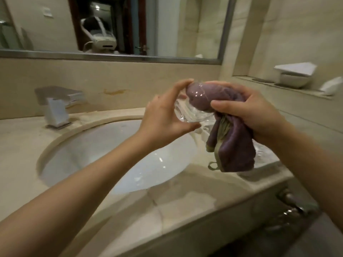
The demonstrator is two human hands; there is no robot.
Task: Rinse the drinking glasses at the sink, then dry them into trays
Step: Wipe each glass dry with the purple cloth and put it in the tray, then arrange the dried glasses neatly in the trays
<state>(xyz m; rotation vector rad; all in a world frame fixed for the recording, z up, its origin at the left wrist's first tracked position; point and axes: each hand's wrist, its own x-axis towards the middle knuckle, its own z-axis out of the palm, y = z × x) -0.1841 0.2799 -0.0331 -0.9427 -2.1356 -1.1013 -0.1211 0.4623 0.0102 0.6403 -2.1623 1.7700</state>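
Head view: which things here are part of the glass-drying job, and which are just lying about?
In the job:
- drinking glass, gripped by the left hand
- purple cloth, one end pushed into the glass, gripped by the right hand
- sink

Lying about:
- faucet
- white dish on the wall ledge
- mirror

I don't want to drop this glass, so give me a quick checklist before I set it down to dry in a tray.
1. Left hand holds the glass: ok, fingers curl round it.
2. Purple cloth works the inside: ok, the right hand pushes it into the glass.
3. Glass fully dry: cannot tell, glare hides it.
4. Tray within reach: cannot tell, none clearly in view.
5. Faucet off: ok, no stream visible.
6. Glass over the sink: ok, above its far right rim.
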